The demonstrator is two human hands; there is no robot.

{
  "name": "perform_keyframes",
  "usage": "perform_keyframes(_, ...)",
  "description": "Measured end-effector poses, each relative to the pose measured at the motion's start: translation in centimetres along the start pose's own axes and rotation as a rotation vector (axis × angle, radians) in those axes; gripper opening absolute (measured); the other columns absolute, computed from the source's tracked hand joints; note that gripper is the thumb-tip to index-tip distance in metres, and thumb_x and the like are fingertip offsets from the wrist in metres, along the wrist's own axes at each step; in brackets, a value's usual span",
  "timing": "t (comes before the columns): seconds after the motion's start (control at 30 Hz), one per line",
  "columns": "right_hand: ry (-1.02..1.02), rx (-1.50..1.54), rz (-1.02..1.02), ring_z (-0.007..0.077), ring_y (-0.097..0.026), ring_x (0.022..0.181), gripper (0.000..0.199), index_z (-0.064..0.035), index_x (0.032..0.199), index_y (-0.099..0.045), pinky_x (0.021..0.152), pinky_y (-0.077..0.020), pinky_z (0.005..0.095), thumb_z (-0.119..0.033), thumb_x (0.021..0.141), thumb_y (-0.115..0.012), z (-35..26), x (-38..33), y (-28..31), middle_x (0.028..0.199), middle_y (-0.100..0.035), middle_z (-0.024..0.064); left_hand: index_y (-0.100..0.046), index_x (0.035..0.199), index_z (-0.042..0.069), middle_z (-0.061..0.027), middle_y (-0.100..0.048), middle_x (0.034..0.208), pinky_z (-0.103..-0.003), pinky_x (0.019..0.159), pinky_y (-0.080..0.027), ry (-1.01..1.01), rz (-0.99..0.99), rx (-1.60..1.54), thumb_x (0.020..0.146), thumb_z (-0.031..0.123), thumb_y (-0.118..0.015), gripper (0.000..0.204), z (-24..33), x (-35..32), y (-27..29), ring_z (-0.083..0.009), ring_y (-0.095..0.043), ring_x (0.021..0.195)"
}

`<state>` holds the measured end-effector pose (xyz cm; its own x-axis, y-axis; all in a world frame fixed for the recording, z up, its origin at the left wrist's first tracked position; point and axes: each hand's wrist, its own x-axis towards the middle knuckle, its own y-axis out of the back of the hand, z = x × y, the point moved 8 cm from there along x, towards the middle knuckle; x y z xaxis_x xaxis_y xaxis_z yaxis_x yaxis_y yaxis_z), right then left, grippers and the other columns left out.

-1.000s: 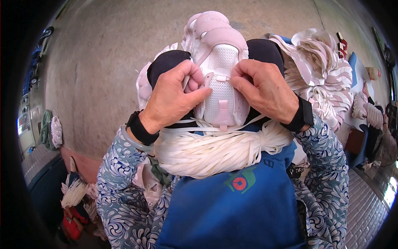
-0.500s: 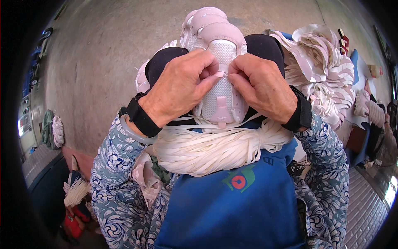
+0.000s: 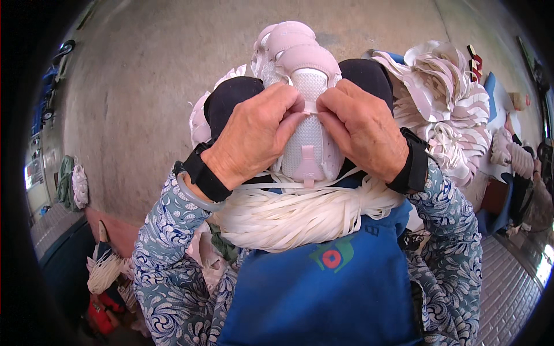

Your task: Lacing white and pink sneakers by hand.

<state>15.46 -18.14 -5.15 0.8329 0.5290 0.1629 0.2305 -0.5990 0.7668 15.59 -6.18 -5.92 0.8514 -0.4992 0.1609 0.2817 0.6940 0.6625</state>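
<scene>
Between my knees rests a pink and white mesh shoe upper (image 3: 312, 141), with more uppers (image 3: 288, 39) stacked behind it. A short span of white shoelace (image 3: 311, 108) crosses its tongue. My left hand (image 3: 257, 134) pinches one side of the lace between thumb and fingers. On the other side my right hand (image 3: 365, 128) is also closed in a pinch, its fingertips partly hidden. Both hands nearly meet over the middle of the upper. A thick bundle of cream-white laces (image 3: 288, 219) lies across my lap, on a blue apron (image 3: 317, 288).
A large heap of pink and white uppers (image 3: 456, 104) sits to the right. More uppers (image 3: 201, 124) show beside my left knee. At far left hang a green cloth and a white piece (image 3: 79, 185). Another lace bundle (image 3: 105, 275) is at lower left.
Both hands and the upper sit slightly lower in the picture. The pinched white lace now shows as a flatter band between my fingers. Both hands keep their pinch.
</scene>
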Motion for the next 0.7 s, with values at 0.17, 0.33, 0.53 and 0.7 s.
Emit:
perform_keyframes(0.17,-0.018,0.038,-0.001,0.0379,-0.060,0.074,0.012,-0.0015,0.089,-0.055,0.063,-0.0492,0.0446,-0.011,0.084,-0.060,0.07,-0.21,-0.21,0.086,-0.057,0.0171,-0.055,0.090,0.000,-0.0093,-0.053,0.077,-0.029,0.057,-0.044,0.026,0.007,-0.011,0.085,0.004,-0.065,0.012,-0.12,-0.10,-0.06,-0.0187,-0.052,0.062)
perform_keyframes(0.33,-0.075,0.082,-0.022,0.0367,-0.057,0.078,0.009,0.0006,0.089,-0.057,0.068,-0.0461,0.0410,-0.005,0.083,-0.060,0.17,-0.05,-0.08,0.084,-0.055,0.0174,-0.055,0.090,0.000,-0.0091,-0.053,0.078,-0.029,0.057,-0.044,0.019,0.001,-0.008,0.084,0.003,-0.065,0.012,-0.03,-0.12,0.07,-0.0184,-0.053,0.063)
perform_keyframes(0.53,0.012,0.096,-0.007,0.0391,-0.060,0.075,0.012,-0.0005,0.090,-0.055,0.063,-0.0485,0.0457,-0.010,0.084,-0.059,0.35,-0.16,-0.20,0.085,-0.057,0.0182,-0.055,0.090,-0.001,-0.0087,-0.054,0.079,-0.029,0.057,-0.045,0.035,0.002,-0.020,0.084,0.003,-0.065,0.012,-0.06,-0.11,-0.05,-0.0178,-0.054,0.063)
perform_keyframes(0.7,-0.018,0.063,-0.030,0.0395,-0.060,0.075,0.012,0.0006,0.088,-0.054,0.064,-0.0487,0.0456,-0.010,0.084,-0.059,0.20,-0.10,-0.41,0.084,-0.057,0.0193,-0.052,0.088,0.001,-0.0143,-0.055,0.082,-0.039,0.061,-0.047,0.117,-0.042,-0.077,0.084,0.006,-0.064,0.014,-0.10,-0.07,-0.10,-0.0336,-0.058,0.072)
